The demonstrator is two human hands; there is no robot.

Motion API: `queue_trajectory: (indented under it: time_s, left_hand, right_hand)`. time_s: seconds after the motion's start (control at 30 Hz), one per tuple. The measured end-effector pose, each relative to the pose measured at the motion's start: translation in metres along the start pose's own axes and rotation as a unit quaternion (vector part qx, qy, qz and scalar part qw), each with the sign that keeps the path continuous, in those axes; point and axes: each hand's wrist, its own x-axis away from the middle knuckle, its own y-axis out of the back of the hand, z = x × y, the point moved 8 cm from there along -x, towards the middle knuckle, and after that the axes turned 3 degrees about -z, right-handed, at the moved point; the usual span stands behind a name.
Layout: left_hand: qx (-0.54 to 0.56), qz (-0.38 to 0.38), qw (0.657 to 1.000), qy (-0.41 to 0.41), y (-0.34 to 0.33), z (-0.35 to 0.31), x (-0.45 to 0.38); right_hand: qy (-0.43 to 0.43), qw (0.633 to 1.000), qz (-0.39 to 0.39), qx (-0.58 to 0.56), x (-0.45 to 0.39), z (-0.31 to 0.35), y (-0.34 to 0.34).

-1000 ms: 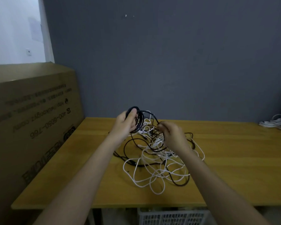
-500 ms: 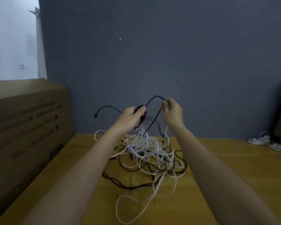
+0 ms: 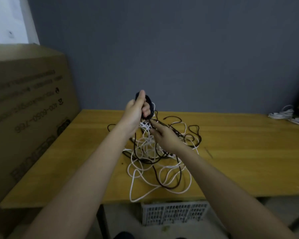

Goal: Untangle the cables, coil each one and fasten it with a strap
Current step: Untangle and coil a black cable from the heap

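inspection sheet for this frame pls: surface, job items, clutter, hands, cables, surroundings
Surface: wooden table, bare wood to the right.
Job's things: black coil held up; tangle of black and white cables on the table; no strap seen.
Clutter: white cable bundle at far right.
Grippers: left hand grips the black coil; right hand pinches strands in the tangle.
Cables: one white loop overhangs the near edge.
Surroundings: cardboard box left; grey wall behind; plastic crate under the table.
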Motion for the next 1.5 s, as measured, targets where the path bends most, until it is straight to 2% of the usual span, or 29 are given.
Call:
queue_trajectory:
  time_s: [0.1,0.17,0.23,0.33,0.43,0.53,0.57,0.67,0.7,0.83,0.97,1.03,1.1,1.17,1.23,1.3,1.37,1.43,1.5]
  left_hand:
    - [-0.017,-0.026,0.999,-0.02,0.005,0.007,-0.001]
    - [-0.111,-0.041,0.992,-0.042,0.012,0.01,-0.005]
    - [-0.239,-0.014,0.97,-0.041,0.013,0.019,-0.006]
    - [-0.435,0.045,0.899,0.008,0.013,0.044,0.003]
    - [-0.509,0.09,0.856,0.025,0.013,0.054,0.012]
    - [-0.543,0.124,0.829,0.042,0.019,0.062,0.015]
    - [-0.533,0.135,0.834,0.043,0.02,0.064,0.017]
    - [-0.425,0.193,0.882,0.066,0.016,0.062,0.032]
    - [-0.414,0.207,0.884,0.073,0.016,0.061,0.035]
    - [-0.501,0.22,0.836,0.04,0.033,0.057,0.032]
    - [-0.423,0.166,0.891,0.01,0.044,0.041,0.03]
    - [-0.388,0.153,0.909,0.001,0.042,0.036,0.031]
    - [-0.357,0.145,0.923,-0.005,0.035,0.033,0.033]
    - [-0.354,0.139,0.925,-0.014,0.029,0.034,0.033]
    - [-0.362,0.114,0.925,-0.017,0.026,0.033,0.029]
    - [-0.403,0.098,0.91,-0.013,0.028,0.034,0.022]
    - [-0.44,0.111,0.891,-0.001,0.022,0.036,0.014]
    - [-0.421,0.106,0.901,0.009,0.011,0.03,-0.002]
    - [-0.386,0.053,0.921,-0.028,-0.002,0.006,-0.03]
  right_hand:
    - [0.004,0.995,0.081,0.05,0.023,0.001,-0.026]
    - [0.011,0.995,0.089,0.04,0.036,-0.001,-0.034]
    - [0.022,0.997,0.076,0.015,0.044,-0.002,-0.034]
    - [0.068,0.996,0.04,0.043,0.048,0.01,-0.02]
    - [0.123,0.99,-0.018,0.063,0.046,0.026,0.004]
    - [0.112,0.989,-0.085,0.053,0.04,0.025,0.026]
    - [0.111,0.988,-0.103,0.042,0.038,0.026,0.031]
    - [0.12,0.983,-0.127,0.053,0.032,0.028,0.032]
    - [0.12,0.982,-0.127,0.077,0.03,0.028,0.03]
    - [0.135,0.979,-0.119,0.097,0.024,0.02,0.022]
    - [0.077,0.993,-0.051,0.076,0.019,-0.013,0.016]
    - [0.032,0.997,-0.015,0.064,0.02,-0.033,0.012]
    - [0.028,0.997,-0.01,0.073,0.017,-0.038,0.011]
    - [0.071,0.982,-0.032,0.17,0.011,-0.029,0.012]
    - [0.07,0.969,-0.054,0.23,0.002,-0.023,0.016]
    - [0.019,0.971,-0.071,0.226,-0.015,-0.023,0.03]
    - [-0.02,0.958,-0.11,0.265,-0.04,-0.016,0.055]
    - [-0.028,0.945,-0.174,0.276,-0.067,0.01,0.093]
    - [0.002,0.939,-0.264,0.219,-0.087,0.052,0.136]
